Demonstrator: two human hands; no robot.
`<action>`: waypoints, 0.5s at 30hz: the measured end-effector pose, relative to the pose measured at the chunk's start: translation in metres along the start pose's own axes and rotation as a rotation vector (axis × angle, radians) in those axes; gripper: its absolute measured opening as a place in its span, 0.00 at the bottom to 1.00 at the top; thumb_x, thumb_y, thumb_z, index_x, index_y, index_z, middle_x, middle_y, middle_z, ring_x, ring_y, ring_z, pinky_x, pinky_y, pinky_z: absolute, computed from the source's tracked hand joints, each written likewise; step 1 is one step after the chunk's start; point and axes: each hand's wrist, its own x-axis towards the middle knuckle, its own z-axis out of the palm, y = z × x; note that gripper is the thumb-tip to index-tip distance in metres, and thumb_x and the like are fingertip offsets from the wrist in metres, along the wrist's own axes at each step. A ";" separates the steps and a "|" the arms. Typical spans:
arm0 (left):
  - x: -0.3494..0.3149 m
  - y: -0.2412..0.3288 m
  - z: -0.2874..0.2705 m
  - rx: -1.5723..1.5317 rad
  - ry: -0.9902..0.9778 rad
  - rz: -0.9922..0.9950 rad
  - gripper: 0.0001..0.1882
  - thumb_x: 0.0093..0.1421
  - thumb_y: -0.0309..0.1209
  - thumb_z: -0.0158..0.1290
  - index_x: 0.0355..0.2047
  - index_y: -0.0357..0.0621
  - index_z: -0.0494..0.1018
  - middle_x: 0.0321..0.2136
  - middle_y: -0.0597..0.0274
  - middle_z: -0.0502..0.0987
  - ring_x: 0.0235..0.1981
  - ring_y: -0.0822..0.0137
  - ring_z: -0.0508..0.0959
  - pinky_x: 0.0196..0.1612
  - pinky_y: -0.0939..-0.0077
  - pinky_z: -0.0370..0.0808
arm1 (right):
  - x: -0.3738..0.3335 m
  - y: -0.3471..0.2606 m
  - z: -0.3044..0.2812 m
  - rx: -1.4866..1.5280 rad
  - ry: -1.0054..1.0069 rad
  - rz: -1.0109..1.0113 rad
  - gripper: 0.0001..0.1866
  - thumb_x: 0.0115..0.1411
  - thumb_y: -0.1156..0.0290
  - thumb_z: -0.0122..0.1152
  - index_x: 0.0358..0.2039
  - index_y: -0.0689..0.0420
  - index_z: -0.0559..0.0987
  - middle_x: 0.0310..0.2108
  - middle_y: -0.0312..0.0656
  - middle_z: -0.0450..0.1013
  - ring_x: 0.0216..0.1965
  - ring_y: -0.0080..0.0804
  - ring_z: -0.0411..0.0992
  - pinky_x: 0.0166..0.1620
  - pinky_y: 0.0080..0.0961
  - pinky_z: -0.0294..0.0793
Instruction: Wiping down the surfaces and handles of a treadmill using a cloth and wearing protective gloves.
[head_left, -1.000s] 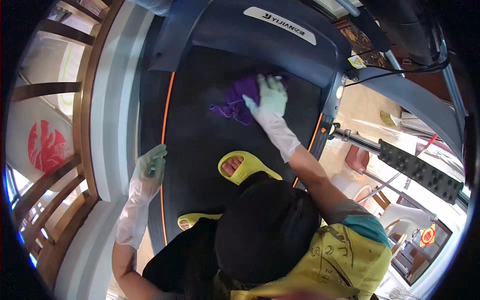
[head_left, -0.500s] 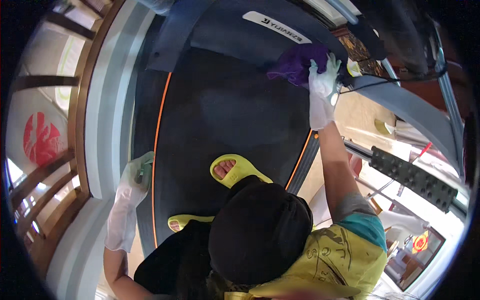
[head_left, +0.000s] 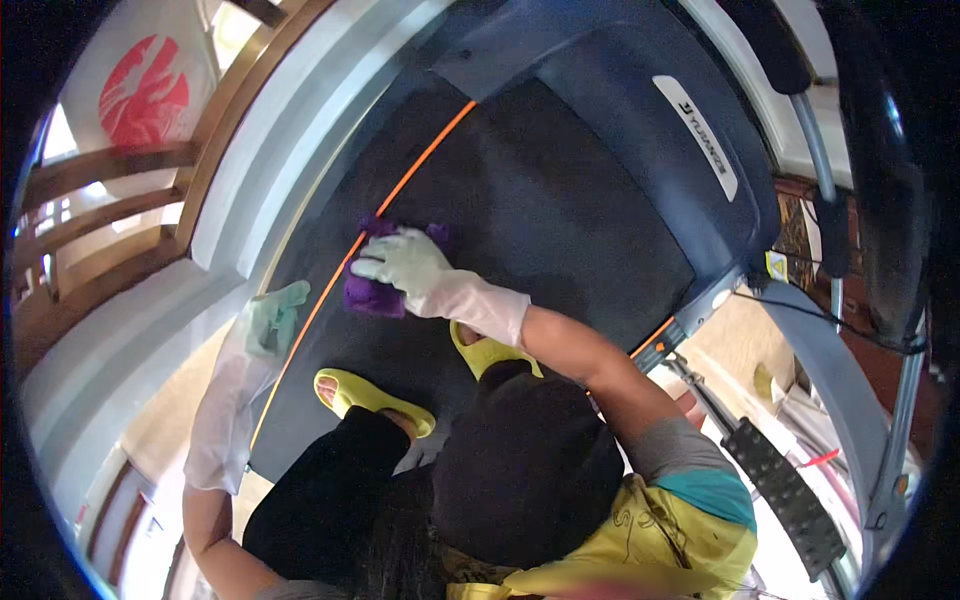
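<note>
My right hand (head_left: 408, 262), in a pale translucent glove, presses a crumpled purple cloth (head_left: 372, 298) onto the black treadmill belt (head_left: 560, 215), beside its orange edge line. Cloth shows on both sides of the spread fingers. At the left side rail (head_left: 345, 200) of the treadmill is my left hand (head_left: 272, 318), gloved too. Its fingers are loosely bent, with one digit held apart, and nothing shows in it. Whether it touches the rail I cannot tell. My feet, in yellow-green slippers (head_left: 345, 392), stand on the belt.
The dark motor cover (head_left: 640, 75) closes off the far end of the belt. A grey upright (head_left: 850, 385) and a black studded foam roller (head_left: 785, 495) lie to the right. Left of the treadmill run a white ledge (head_left: 235, 225) and a wooden railing (head_left: 215, 130).
My right hand has carried the purple cloth from the far right end, by the motor cover, to the belt's left edge. The view has turned. My left hand stays by the left rail.
</note>
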 end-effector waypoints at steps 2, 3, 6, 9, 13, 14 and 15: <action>-0.037 -0.020 -0.016 -0.054 0.070 -0.095 0.18 0.66 0.17 0.50 0.55 0.41 0.75 0.52 0.54 0.79 0.52 0.64 0.79 0.56 0.73 0.74 | 0.012 -0.007 -0.010 0.584 0.073 -0.048 0.26 0.47 0.69 0.74 0.50 0.50 0.80 0.49 0.43 0.78 0.56 0.47 0.74 0.60 0.43 0.70; -0.065 -0.039 -0.021 -0.113 0.178 -0.070 0.18 0.65 0.17 0.51 0.55 0.41 0.74 0.51 0.55 0.79 0.52 0.65 0.79 0.56 0.73 0.74 | 0.017 -0.008 -0.017 0.548 0.255 -0.097 0.28 0.47 0.67 0.75 0.51 0.51 0.80 0.49 0.44 0.78 0.55 0.48 0.74 0.59 0.42 0.72; -0.083 -0.054 -0.031 -0.117 0.326 0.022 0.17 0.68 0.21 0.53 0.56 0.38 0.71 0.51 0.56 0.79 0.51 0.69 0.79 0.54 0.77 0.75 | 0.011 0.042 -0.117 -0.052 0.685 0.012 0.30 0.48 0.61 0.74 0.54 0.51 0.79 0.53 0.45 0.77 0.56 0.50 0.73 0.61 0.42 0.70; -0.119 -0.081 -0.023 -0.247 0.380 -0.289 0.16 0.69 0.23 0.51 0.56 0.37 0.70 0.49 0.54 0.79 0.50 0.67 0.79 0.50 0.76 0.78 | 0.048 0.121 -0.147 -0.437 0.892 0.318 0.31 0.50 0.60 0.72 0.55 0.51 0.78 0.55 0.44 0.76 0.61 0.51 0.69 0.64 0.55 0.62; -0.172 -0.115 0.027 -0.542 0.420 -0.380 0.16 0.69 0.24 0.51 0.57 0.38 0.71 0.46 0.56 0.81 0.45 0.69 0.81 0.46 0.75 0.79 | 0.095 0.129 -0.121 -0.673 0.879 0.299 0.25 0.47 0.64 0.72 0.48 0.50 0.80 0.44 0.42 0.78 0.54 0.46 0.73 0.56 0.54 0.67; -0.178 -0.119 0.034 -0.614 0.375 -0.402 0.17 0.69 0.25 0.52 0.57 0.39 0.71 0.45 0.59 0.81 0.43 0.72 0.80 0.45 0.77 0.79 | 0.107 0.108 -0.108 -0.460 0.744 0.159 0.19 0.46 0.65 0.71 0.40 0.51 0.80 0.34 0.41 0.77 0.41 0.45 0.76 0.48 0.47 0.70; -0.178 -0.116 0.035 -0.615 0.382 -0.401 0.17 0.69 0.25 0.52 0.57 0.39 0.71 0.45 0.59 0.81 0.43 0.72 0.80 0.45 0.77 0.79 | 0.129 0.078 -0.082 -0.109 0.681 0.177 0.14 0.43 0.68 0.69 0.32 0.53 0.80 0.28 0.43 0.76 0.32 0.48 0.75 0.41 0.48 0.71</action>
